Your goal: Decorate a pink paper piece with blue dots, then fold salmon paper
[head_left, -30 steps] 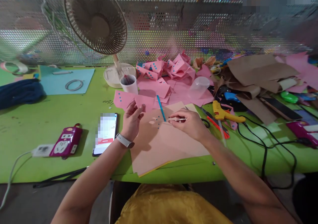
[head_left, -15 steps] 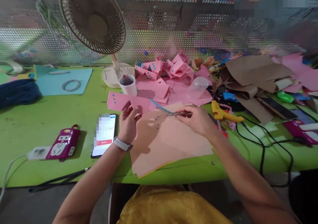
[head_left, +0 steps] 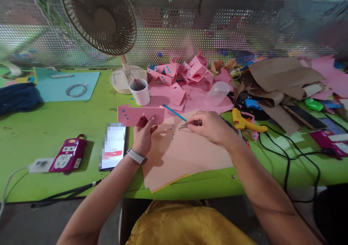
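Observation:
My left hand (head_left: 144, 134) pinches a folded pink paper strip (head_left: 138, 113), which has several blue dots near its left end. In my right hand (head_left: 208, 127) is a pair of metal tweezers (head_left: 187, 125), its tips pointing left just above a peach paper sheet (head_left: 185, 154). A thin blue strip (head_left: 174, 112) slants from the pink paper down to my right fingertips; whether the fingers hold it too I cannot tell. Several small blue dots (head_left: 172, 129) lie on the peach sheet between my hands.
Behind my hands are a white cup (head_left: 141, 94), a fan (head_left: 104, 24), folded pink papers (head_left: 165, 73) and a clear plastic cup (head_left: 219, 92). A lit phone (head_left: 112, 147) and purple power strip (head_left: 67, 154) lie left; a yellow glue gun (head_left: 244, 121) with black cables lies right.
My left hand has turned the pink strip, so more of its face shows. The tweezers and right hand have shifted slightly left, and the blue strip looks straighter.

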Available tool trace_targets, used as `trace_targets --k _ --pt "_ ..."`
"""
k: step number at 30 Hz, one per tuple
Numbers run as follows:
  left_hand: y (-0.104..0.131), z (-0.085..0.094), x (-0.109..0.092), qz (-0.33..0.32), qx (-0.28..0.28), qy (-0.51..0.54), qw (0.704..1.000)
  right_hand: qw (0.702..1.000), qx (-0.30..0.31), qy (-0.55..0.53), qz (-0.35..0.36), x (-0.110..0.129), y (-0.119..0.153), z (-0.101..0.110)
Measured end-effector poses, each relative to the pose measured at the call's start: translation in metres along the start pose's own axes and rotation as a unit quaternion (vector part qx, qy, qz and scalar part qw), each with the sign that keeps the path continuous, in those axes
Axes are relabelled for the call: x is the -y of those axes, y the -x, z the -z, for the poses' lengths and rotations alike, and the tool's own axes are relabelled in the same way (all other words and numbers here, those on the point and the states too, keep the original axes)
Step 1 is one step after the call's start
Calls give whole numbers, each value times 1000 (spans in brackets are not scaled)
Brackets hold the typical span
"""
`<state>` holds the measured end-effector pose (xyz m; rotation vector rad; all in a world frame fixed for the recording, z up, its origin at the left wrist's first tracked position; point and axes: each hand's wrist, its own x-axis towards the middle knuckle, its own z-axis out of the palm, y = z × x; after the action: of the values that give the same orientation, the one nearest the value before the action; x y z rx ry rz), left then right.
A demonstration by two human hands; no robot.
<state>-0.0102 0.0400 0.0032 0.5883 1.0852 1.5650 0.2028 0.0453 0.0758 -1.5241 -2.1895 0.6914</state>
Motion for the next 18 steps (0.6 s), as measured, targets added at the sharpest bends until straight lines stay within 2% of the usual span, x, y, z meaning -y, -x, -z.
trace_targets --k 5,9,14,18 --pt "1 -1 1 4 12 -20 1000 1000 2 23 5 9 -10 2" --pt "2 -1 2 -2 25 -29 999 1000 -16 16 15 9 -18 -10" --pt "2 1 4 18 5 -18 1000 993 -99 57 16 -7 -14 -33" --pt "0 2 9 26 -13 -9 1000 989 -134 56 -2 -17 -1 -48"
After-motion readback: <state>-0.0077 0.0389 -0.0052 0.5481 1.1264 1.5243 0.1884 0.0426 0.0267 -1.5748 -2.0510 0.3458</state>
